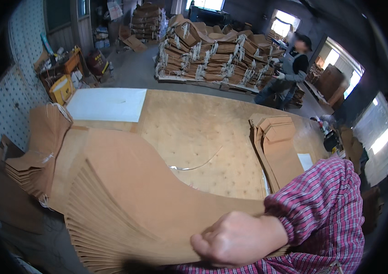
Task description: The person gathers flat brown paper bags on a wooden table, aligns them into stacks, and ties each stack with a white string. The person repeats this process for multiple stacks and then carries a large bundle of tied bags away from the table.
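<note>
A thick stack of brown paper bags (130, 171) spreads across the near side of the table, its left edges fanned into many layers. It bends toward me in a curve. My right hand (235, 239) is closed in a fist over the near right part of this stack, knuckles up; its fingertips are hidden. A plaid sleeve also runs along the lower edge, ending near a dark, blurred shape over the fanned edges. Whether that shape is my left hand I cannot make out. Tied with white string, a brown paper bundle (45, 141) stands at the left.
Folded brown bags (278, 141) lie at the table's right side. A white sheet (107, 104) covers the far left corner, and a thin strip (198, 166) lies mid-table. Behind, tied bundles (212, 57) are piled on a pallet. A person (290, 71) in a cap stands beside them.
</note>
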The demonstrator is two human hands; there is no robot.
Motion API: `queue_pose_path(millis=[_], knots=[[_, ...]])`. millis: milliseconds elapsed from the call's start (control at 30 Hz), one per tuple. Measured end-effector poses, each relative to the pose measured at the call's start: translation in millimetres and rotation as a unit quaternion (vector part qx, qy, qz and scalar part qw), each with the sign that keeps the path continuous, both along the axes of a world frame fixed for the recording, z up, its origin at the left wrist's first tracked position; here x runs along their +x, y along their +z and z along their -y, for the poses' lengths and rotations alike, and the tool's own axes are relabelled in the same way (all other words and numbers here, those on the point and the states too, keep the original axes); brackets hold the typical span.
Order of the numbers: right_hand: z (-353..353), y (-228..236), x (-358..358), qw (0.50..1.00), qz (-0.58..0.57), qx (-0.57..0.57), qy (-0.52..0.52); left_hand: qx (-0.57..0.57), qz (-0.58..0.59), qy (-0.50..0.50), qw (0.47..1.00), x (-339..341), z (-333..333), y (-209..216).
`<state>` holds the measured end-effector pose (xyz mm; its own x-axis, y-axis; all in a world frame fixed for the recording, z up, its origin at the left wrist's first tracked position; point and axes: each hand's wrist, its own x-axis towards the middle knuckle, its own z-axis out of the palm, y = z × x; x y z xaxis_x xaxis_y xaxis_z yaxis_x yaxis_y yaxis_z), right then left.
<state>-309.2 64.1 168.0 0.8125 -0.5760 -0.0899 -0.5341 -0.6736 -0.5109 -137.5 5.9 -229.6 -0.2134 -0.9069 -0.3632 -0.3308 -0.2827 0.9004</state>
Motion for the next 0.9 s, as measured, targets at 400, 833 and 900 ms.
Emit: queue_pose_path(millis=[400,833,900], knots=[[6,23,13,0.96,0.224,-0.17,-0.011,-0.184,0.077,0.05,0.979,126,120,264],[117,-395,-118,0.651,0.116,0.132,-0.738,-0.035,0.503,-0.108,0.857,39,258,-31],[108,-466,-116,0.669,0.105,0.014,-0.736,-0.047,0.481,-0.054,0.874,43,245,-77]])
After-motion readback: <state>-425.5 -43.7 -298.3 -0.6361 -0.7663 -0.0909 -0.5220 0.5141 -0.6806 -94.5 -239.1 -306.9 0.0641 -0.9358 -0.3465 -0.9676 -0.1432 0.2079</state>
